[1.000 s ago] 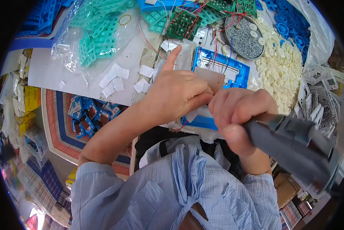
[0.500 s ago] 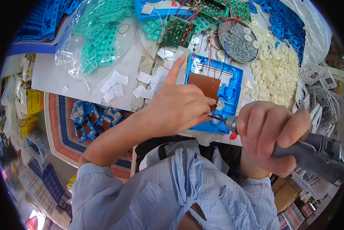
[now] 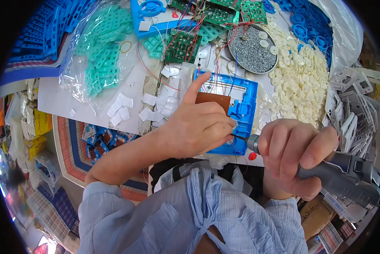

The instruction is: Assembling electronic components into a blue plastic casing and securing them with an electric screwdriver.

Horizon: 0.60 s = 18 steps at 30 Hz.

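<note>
My right hand (image 3: 296, 154) grips a dark electric screwdriver (image 3: 346, 178) with a grey metal collar; its thin bit points left. At the bit's tip, the fingers of my left hand (image 3: 198, 125) are pinched together, with the index finger stretched upward. Whatever lies between those fingers is too small and hidden to make out. Behind and under my left hand lies an open blue plastic case (image 3: 248, 106) on the table. Inside it sits a brown circuit board (image 3: 215, 100), partly covered by my hand, with red and blue wires running up from it.
Behind the case, a round metal dish (image 3: 253, 48) holds many small screws. Cream plastic discs (image 3: 300, 84) are heaped to its right. Green circuit boards (image 3: 182, 46), bagged teal parts (image 3: 105, 46) and white square pieces (image 3: 120, 108) lie leftward. A striped basket (image 3: 73, 156) holds blue units below the table edge.
The view has shifted, so the table's things appear lower and slightly left. My hands keep the same grips and have shifted only slightly relative to the case.
</note>
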{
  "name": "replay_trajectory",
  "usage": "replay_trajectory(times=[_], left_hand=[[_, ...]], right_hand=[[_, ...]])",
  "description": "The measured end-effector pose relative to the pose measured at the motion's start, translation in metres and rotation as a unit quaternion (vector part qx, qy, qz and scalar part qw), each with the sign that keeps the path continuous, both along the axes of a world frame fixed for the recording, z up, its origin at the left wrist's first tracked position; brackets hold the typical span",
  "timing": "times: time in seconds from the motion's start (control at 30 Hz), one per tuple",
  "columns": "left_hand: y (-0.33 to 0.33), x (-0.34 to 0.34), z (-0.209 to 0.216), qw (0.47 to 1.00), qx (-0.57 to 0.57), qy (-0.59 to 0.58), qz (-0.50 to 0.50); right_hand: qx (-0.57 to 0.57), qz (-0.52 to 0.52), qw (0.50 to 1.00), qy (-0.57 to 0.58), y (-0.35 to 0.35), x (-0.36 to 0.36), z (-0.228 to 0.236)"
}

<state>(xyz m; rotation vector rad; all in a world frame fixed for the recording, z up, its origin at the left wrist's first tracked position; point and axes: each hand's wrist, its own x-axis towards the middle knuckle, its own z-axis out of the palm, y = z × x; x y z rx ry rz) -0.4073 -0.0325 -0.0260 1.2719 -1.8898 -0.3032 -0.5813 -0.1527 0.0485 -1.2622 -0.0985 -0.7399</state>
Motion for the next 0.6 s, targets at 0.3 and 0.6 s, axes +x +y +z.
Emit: replay_trajectory(times=[0.3,0.6], left_hand=[[-0.169,0.039,-0.001,0.935,0.032,-0.333,0.117],[-0.188,0.032,-0.009,0.902,0.150,-0.399,0.075]], right_hand=[[0.023,-0.053,0.998,0.035,-0.009,0.009,-0.008],[0.008,-0.051,0.998,0.029,-0.006,0.030,-0.033]])
